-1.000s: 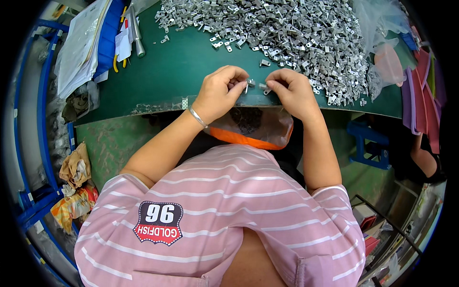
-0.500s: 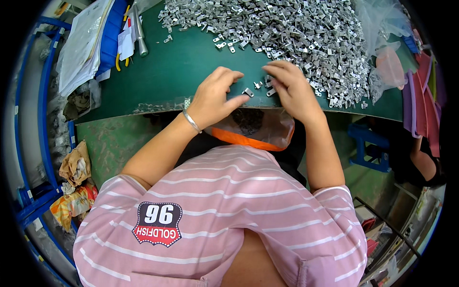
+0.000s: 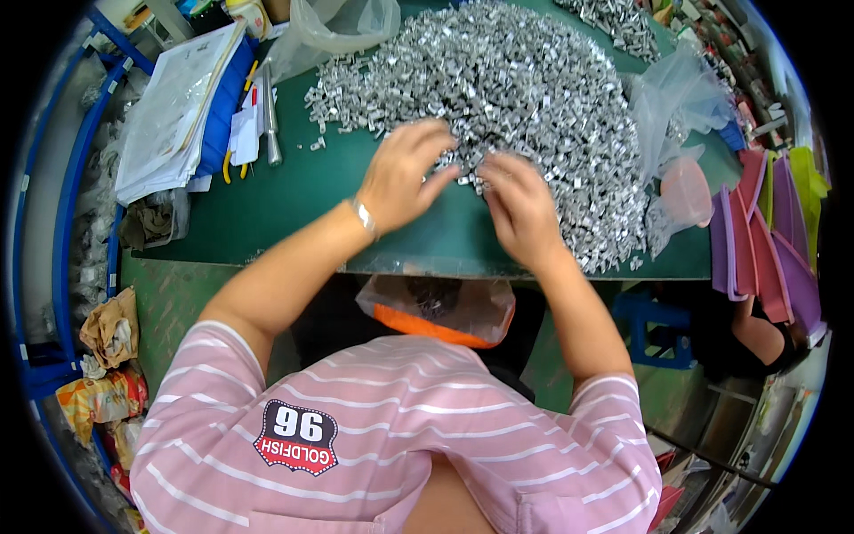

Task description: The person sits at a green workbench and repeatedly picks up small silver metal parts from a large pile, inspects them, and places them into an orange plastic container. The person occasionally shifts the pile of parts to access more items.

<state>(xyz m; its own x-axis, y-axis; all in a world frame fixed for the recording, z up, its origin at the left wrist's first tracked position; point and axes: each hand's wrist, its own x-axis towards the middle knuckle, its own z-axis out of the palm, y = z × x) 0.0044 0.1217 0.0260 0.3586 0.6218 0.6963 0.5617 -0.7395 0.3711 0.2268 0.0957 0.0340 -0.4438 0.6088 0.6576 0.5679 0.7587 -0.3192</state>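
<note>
Left hand [image 3: 405, 173] fingers spread loose, right hand [image 3: 519, 203] half-curled, both touching near edge of metal clip pile [image 3: 534, 89] on green counter [image 3: 294, 196]; nothing visibly gripped.

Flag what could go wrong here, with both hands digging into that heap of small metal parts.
The left hand and right hand reach bare into the big heap of small silvery metal parts; edges might nick fingers. Parts lying near the green table's front edge could get swept off, possibly missing the clear plastic bag with an orange base below.
</note>
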